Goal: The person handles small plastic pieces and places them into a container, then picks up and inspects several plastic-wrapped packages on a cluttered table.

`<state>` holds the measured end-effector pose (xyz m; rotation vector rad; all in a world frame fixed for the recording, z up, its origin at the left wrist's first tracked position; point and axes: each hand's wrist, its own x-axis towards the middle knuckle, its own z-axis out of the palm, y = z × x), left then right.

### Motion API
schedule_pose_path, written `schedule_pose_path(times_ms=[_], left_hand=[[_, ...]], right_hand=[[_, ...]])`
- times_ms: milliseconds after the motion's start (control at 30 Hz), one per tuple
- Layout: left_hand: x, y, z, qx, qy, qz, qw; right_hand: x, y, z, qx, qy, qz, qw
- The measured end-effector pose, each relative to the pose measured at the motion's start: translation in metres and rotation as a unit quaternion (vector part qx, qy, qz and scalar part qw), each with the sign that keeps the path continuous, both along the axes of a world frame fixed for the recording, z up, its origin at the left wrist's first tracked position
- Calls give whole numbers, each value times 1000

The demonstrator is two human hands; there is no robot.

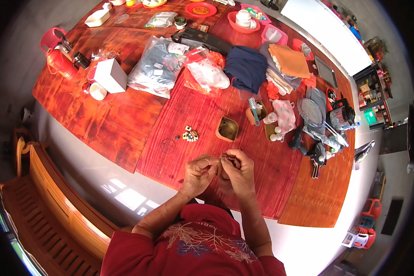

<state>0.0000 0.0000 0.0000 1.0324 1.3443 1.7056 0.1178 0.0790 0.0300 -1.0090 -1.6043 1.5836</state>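
Above the near edge of the red wooden table (157, 120), my two hands meet fingertip to fingertip. My left hand (200, 175) is closed in a pinch; whatever is between its fingertips is too small to name. Curled fingers close my right hand (239, 172), with something brownish partly showing inside that I cannot make out. Just beyond them lies a small cluster of yellow, white and black pieces (190, 134). Beside it are a tiny dark piece (177, 137) and a thin dark loop (168, 140). An open square container (220, 134) stands beyond my right hand.
Further right are a container with a blue brush (254, 110), a badminton racket (310, 112) and a blender-like jug (342, 115). Folded dark cloth (246, 69) and bagged clothing (156, 66) lie across the back. A white box (110, 76) and red thermos (62, 63) stand left; a wooden bench (62, 202) flanks the table.
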Motion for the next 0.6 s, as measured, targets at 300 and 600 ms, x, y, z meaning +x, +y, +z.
schedule_pose_path(times_ms=[300,600], left_hand=[[0,12,-2,-38,-430,17,902],[-37,8,11,-142,-123,-138,972]], right_hand=[[-4,-6,6,-45,66,-24,997],[15,2,-8,108,20,105,988]])
